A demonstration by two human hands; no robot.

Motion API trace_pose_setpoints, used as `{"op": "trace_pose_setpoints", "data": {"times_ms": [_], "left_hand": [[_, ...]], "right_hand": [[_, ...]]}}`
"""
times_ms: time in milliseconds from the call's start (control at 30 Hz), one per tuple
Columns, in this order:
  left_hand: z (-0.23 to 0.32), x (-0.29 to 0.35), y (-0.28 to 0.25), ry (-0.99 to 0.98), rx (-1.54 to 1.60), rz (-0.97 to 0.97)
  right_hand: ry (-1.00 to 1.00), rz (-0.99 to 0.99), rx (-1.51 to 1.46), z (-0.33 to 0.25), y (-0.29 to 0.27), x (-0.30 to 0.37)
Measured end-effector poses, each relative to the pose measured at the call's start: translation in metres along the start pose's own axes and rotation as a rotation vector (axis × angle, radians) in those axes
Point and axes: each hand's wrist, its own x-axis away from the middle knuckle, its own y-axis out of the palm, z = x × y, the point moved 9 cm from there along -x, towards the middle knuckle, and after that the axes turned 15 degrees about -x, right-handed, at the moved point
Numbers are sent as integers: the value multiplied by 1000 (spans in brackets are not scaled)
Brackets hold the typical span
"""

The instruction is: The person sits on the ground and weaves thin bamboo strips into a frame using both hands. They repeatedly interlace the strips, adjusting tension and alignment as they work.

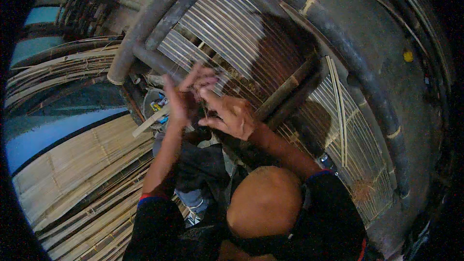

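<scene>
Strip (pixel 205 109), slender and blurred, lies in the gap at the fingertips of the right grip (pixel 204 108), its long axis seeming to run up and down between thumb and forefinger. That right hand is the nearer; its thumb and fingers stand a little apart, and whether they press on the strip I cannot tell. Just left of it and slightly beyond is the left hand (pixel 184 95), fingers spread (motion smears them), its hold unclear. Slatted bamboo panel (pixel 224 12) extends beyond both.
</scene>
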Motion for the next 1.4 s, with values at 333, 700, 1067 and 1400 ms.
{"op": "trace_pose_setpoints", "data": {"times_ms": [333, 700, 1067, 1400], "left_hand": [[81, 149, -67, 266, 517, 128], [-106, 206, -56, -656, -484, 317], [136, 165, -77, 379, 345, 578], [66, 446, -279, -1145, -1585, 944]], "right_hand": [[343, -259, 8, 31, 42, 15], [461, -389, -644, -19, 66, 16], [661, -1117, -407, 9, 135, 188], [381, -67, 38, 39, -14, 107]]}}
